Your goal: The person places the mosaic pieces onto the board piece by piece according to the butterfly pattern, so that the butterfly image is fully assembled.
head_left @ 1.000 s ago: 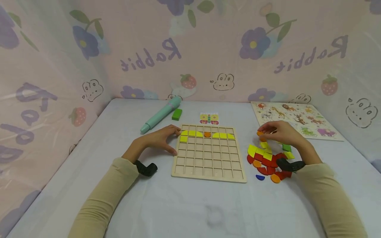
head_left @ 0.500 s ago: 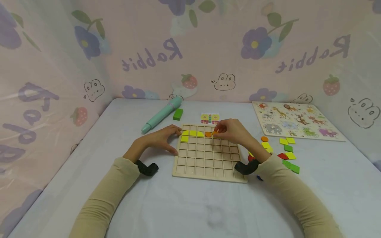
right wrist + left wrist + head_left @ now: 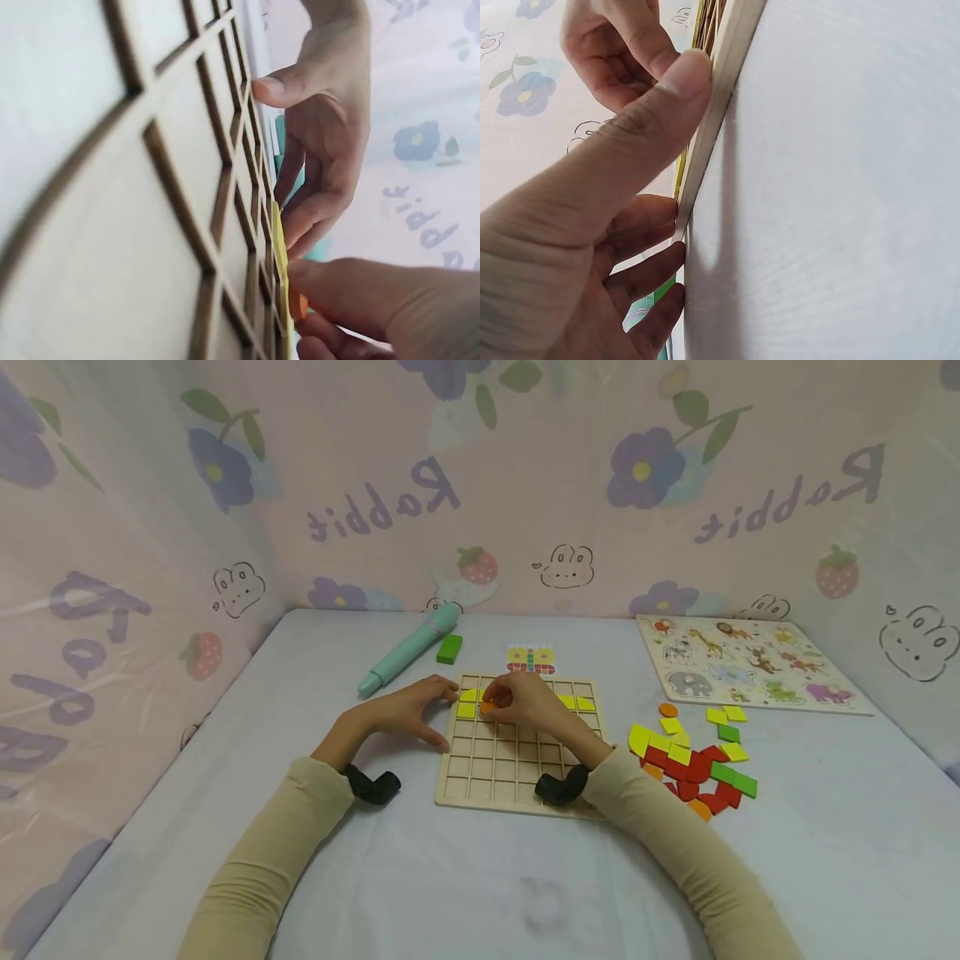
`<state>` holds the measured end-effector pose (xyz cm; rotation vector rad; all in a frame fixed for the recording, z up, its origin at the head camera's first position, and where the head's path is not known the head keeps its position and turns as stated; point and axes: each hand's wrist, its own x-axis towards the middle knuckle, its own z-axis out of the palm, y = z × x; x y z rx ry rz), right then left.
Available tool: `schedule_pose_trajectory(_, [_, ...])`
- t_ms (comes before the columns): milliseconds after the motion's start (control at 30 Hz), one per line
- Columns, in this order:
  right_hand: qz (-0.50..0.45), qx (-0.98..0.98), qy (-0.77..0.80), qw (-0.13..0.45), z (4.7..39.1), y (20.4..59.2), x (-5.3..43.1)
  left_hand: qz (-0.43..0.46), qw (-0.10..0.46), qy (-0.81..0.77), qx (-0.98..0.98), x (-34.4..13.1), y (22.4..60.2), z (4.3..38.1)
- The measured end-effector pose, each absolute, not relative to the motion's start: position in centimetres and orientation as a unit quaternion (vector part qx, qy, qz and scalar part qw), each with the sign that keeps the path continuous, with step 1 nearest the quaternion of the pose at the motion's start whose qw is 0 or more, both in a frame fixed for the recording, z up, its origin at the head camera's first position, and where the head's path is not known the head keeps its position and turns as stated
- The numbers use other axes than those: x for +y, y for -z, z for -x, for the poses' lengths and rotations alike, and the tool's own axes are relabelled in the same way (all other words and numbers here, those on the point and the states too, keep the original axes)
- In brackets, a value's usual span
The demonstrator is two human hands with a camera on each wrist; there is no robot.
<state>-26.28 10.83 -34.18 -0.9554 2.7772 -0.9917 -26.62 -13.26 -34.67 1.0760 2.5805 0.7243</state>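
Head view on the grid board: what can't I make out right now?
- Orange piece: mostly covered by the right hand in the head view; its shape and exact cell cannot be told.
- Top-row cells of the grid board under that hand: hidden.
- Pattern card: too small to read.
- Left wrist view: the left hand fills the frame, and only the board's edge shows.

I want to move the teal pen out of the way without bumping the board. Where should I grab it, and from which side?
Probably best to grip the teal pen around its mid barrel, coming from the left, the side away from the wooden grid board. It lies flat and slanted, bare tabletop on that side, while the green block sits close by its thick far end.
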Motion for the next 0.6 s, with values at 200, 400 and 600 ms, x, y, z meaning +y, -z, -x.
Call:
schedule_pose_trajectory(200, [0.311, 0.890, 0.332, 0.022, 26.71, 34.82, 11.00, -0.369, 0.125, -0.246, 0.888, -13.24, 34.70, 26.61])
schedule_pose_trajectory(400, [0.320, 0.889, 0.327, 0.014, 26.70, 34.99, 11.02, -0.367, 0.126, -0.239, 0.890, -13.30, 34.76, 26.75])
schedule_pose_trajectory(600, [0.327, 0.886, 0.329, 0.014, 26.81, 35.20, 11.02, -0.368, 0.128, -0.241, 0.889, -13.32, 34.81, 26.82])
